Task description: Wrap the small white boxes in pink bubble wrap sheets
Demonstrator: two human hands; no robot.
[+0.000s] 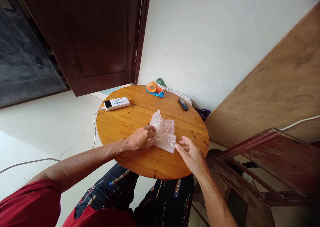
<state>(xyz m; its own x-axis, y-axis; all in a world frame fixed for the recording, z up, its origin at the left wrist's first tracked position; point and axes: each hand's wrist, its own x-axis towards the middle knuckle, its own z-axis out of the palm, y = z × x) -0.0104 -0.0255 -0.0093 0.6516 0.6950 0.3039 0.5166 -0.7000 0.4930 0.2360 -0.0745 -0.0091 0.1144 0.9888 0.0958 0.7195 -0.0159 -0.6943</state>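
Note:
A piece of clear, pinkish bubble wrap (166, 141) lies on the round wooden table, with one folded part standing up at its far side. My left hand (142, 137) is closed on its left side, the fingers curled over the wrap and the thumb partly hidden. At the opposite edge, my right hand (191, 153) has its fingers apart and curved. A fingertip of that hand is at the wrap's right corner; whether it touches cannot be made out.
On the table (147, 162) are a white power bank (117, 103) with a plugged-in cable (94, 128), an orange and blue tape dispenser (155, 88) and a dark blurred object (183, 104). A wooden chair (250, 167) stands at right, a white wall (200, 37) behind.

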